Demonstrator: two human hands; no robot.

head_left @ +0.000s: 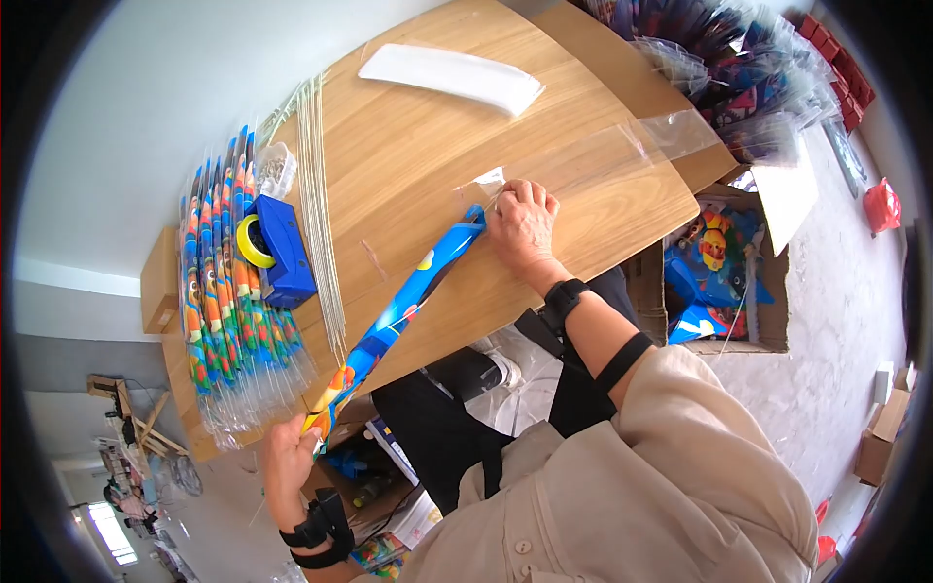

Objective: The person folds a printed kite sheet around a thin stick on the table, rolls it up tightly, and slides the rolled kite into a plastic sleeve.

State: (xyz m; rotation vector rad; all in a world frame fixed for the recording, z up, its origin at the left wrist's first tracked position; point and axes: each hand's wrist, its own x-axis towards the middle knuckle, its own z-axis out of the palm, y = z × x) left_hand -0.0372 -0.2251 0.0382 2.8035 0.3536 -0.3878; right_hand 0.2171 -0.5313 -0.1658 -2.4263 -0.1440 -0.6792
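Note:
A rolled-up kite (398, 313) of blue, yellow and red printed material slants across the table edge between my two hands. Its lower, yellow end is wrapped by the fingers of my left hand (290, 449). Over the table, my right hand (525, 222) is closed at the blue upper end; its thumb and exact grip are partly hidden. A small white-and-clear piece (491, 178) shows just beyond those fingers. Clear plastic film (583, 151) lies flat to the right of this hand.
Left on the table (603, 214) are bagged rolled kites (219, 291), a blue tape dispenser (282, 255), thin rods (316, 194) and a small clear container (277, 170). A white stack (452, 78) lies at the back. A cardboard box (775, 325) of printed material stands right.

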